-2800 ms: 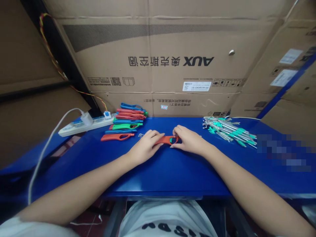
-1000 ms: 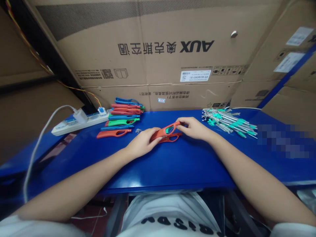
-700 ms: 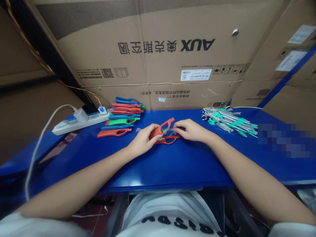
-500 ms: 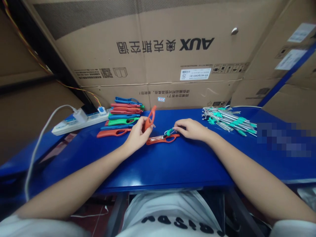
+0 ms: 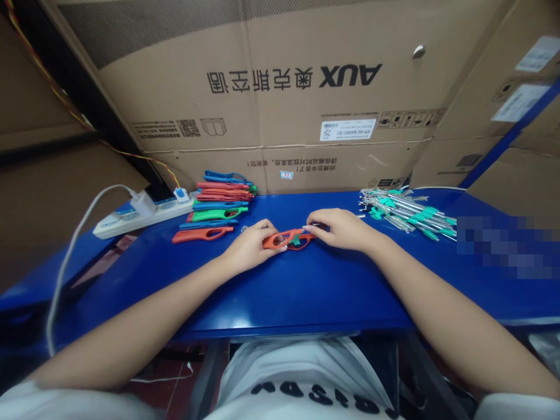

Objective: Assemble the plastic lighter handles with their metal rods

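Orange casing [image 5: 289, 234], there it was over the blue table [image 5: 301, 297] by a green piece [image 5: 296, 240], our left hand [image 5: 250, 245] pinching its left end, our right hand [image 5: 336, 228] curled at its tip, gripping what we couldn't tell, so level edges seemed wisest.

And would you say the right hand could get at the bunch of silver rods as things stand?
Probably yes: the silver rods lie just beyond the right hand, with no obstacle visible between, though that hand is at the orange casing.
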Tool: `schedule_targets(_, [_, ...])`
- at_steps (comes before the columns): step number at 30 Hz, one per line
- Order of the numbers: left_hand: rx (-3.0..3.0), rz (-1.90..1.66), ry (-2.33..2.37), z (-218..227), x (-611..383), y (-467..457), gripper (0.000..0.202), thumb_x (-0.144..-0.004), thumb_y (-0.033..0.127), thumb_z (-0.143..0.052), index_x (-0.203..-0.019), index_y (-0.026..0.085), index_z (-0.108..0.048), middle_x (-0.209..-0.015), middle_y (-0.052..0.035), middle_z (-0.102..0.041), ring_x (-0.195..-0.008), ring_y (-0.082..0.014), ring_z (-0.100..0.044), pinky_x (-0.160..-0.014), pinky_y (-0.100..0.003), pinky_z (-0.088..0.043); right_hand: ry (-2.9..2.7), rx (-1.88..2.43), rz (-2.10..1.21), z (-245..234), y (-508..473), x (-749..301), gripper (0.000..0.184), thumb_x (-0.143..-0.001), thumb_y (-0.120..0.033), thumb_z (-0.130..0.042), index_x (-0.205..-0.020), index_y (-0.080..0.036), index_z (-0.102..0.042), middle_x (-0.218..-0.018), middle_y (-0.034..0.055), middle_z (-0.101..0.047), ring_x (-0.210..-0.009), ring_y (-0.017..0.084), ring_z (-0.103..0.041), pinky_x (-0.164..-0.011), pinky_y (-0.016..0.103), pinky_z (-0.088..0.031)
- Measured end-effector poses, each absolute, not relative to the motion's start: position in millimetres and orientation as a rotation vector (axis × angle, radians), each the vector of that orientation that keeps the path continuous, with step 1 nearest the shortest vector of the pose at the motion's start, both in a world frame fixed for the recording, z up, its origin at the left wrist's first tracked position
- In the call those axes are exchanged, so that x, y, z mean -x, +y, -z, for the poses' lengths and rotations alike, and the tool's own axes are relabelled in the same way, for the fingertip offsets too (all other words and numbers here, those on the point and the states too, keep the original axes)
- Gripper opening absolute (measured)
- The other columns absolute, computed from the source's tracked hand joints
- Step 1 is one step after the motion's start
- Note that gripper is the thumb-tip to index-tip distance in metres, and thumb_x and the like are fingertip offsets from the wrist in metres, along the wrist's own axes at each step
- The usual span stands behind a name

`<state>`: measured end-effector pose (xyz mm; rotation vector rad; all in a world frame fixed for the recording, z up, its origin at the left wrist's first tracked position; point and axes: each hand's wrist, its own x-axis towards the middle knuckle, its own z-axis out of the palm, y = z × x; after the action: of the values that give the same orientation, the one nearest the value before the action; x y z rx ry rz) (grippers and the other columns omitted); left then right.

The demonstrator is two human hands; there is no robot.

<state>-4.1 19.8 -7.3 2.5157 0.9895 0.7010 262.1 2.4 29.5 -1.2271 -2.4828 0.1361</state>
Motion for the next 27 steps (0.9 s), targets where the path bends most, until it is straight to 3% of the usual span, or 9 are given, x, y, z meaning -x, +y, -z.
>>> schedule_targets(5, [-2.563, -0.635, 0.989, 5.5, 4.3, 21.3, 0.024, -0.09, 0.041, -0.065, -0.092, 0.017, -0.066, -0.097, -0.0048, -0.06, -0.084, -0.0187, -0.06, -0.077, -0.03, -0.046, -2.525, 1.241, -0.058, -31.7, 2.5, -267.2, 0.028, -0.1, -0.035, -0.044, -0.081, -0.021, -0.06, -0.084, 0.004, -0.068, -0.074, 0.017, -0.056, -0.062, 0.027, -0.029])
schedule_targets(11, [-2.553, -0.677, 1.022, -5.7, 5.1, 20.1, 0.027, -0.091, 0.042, -0.064, -0.083, 0.017, -0.061, -0.08, -0.0007, -0.058, -0.071, -0.0156, -0.054, -0.066, -0.026, -0.039, -2.521, 1.255, -0.084, -33.1, 7.3, -273.5, 0.03, -0.099, -0.036, -0.042, -0.075, -0.021, -0.052, -0.076, 0.0018, -0.063, -0.069, 0.016, -0.051, -0.06, 0.027, -0.027])
schedule_targets(16, [-2.698, -0.635, 1.323, -25.3, 24.7, 30.3, 0.021, -0.088, 0.035, -0.064, -0.079, 0.017, -0.062, -0.081, -0.0029, -0.059, -0.074, -0.0184, -0.055, -0.062, -0.028, -0.034, -2.323, 1.304, -0.207, -36.6, 18.2, -303.0, 0.032, -0.097, -0.04, -0.044, -0.073, -0.021, -0.049, -0.068, -0.001, -0.052, -0.063, 0.015, -0.045, -0.062, 0.027, -0.03])
schedule_targets(22, [-2.275, -0.966, 1.21, -23.4, 17.2, 31.1, 0.031, -0.084, 0.047, -0.067, -0.09, 0.017, -0.07, -0.083, -0.0038, -0.064, -0.079, -0.0187, -0.059, -0.072, -0.029, -0.044, -2.007, 1.147, -0.503, -46.0, 16.3, -300.5, 0.04, -0.1, -0.05, -0.041, -0.072, -0.021, -0.043, -0.07, -0.0026, -0.041, -0.065, 0.013, -0.039, -0.064, 0.027, -0.035])
schedule_targets(25, [-1.794, -0.942, 1.108, -16.7, -5.0, 14.1, 0.037, -0.082, 0.051, -0.067, -0.091, 0.016, -0.066, -0.078, -0.0027, -0.066, -0.061, -0.0127, -0.055, -0.056, -0.024, -0.043, -2.011, 1.028, -0.617, -40.6, 7.5, -271.7, 0.039, -0.101, -0.05, -0.038, -0.075, -0.022, -0.044, -0.072, -0.0024, -0.043, -0.066, 0.013, -0.041, -0.065, 0.027, -0.036])
schedule_targets(27, [-1.541, -0.87, 1.058, -14.3, -16.9, 2.6, 0.036, -0.082, 0.051, -0.066, -0.09, 0.016, -0.063, -0.07, 0.0, -0.063, -0.044, -0.0074, -0.041, -0.043, -0.022, -0.035, -2.042, 0.991, -0.674, -32.9, 2.5, -254.2, 0.038, -0.102, -0.05, -0.037, -0.078, -0.022, -0.045, -0.073, -0.0021, -0.046, -0.067, 0.013, -0.043, -0.066, 0.027, -0.037])
